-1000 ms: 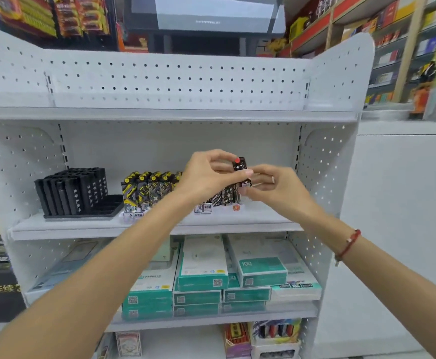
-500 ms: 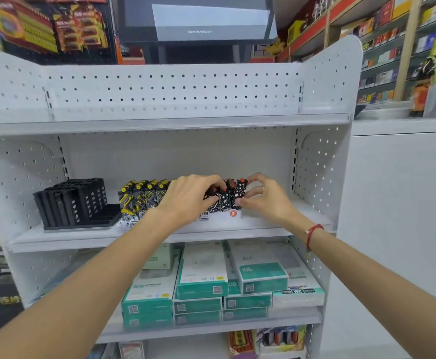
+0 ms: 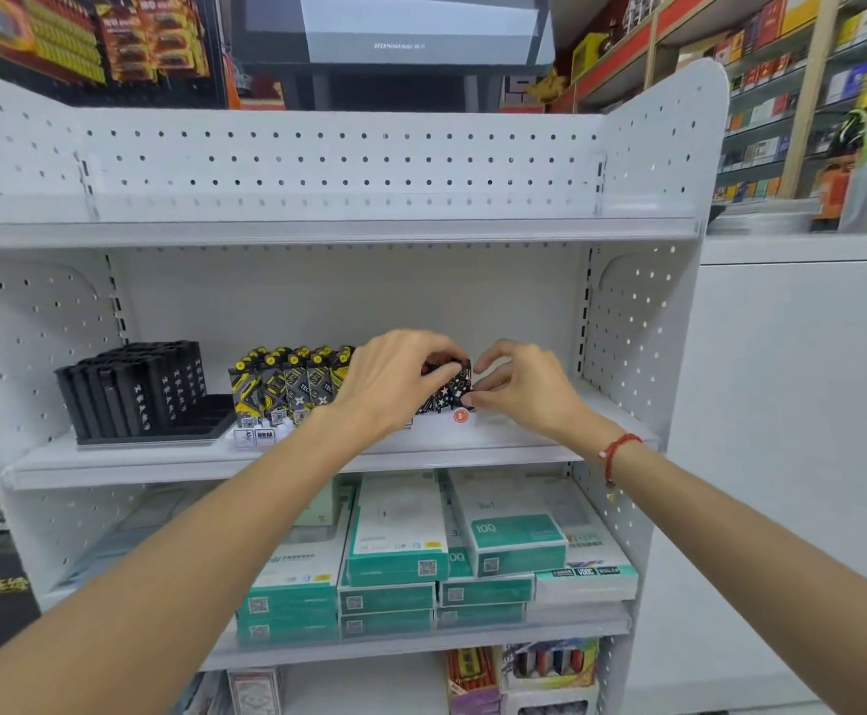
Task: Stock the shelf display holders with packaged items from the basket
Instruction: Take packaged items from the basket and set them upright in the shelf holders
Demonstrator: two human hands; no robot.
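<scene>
On the middle shelf of the white pegboard rack, both hands meet over one small black packaged item printed with white stars and squares. Left of that item, the left hand curls its fingers over the top of the pack; how many more such packs sit under the palm I cannot tell. Right of the item, the right hand pinches its edge between thumb and bent fingers, a red cord bracelet on the wrist behind. The item stands upright at the shelf's front, just above one round orange sticker on the holder base.

Left of the item, a row of yellow-and-black packs stands upright; five are clearly countable before the left hand hides the rest. Farther left of the item sits one black display holder with tall black packs filling its back rows, too merged to count, and open slots at its front right.

Below the item, the next shelf down carries stacks of teal-and-white boxes, about four columns across. Above the item, the top shelf shows only its perforated back panel. The basket is not seen.
</scene>
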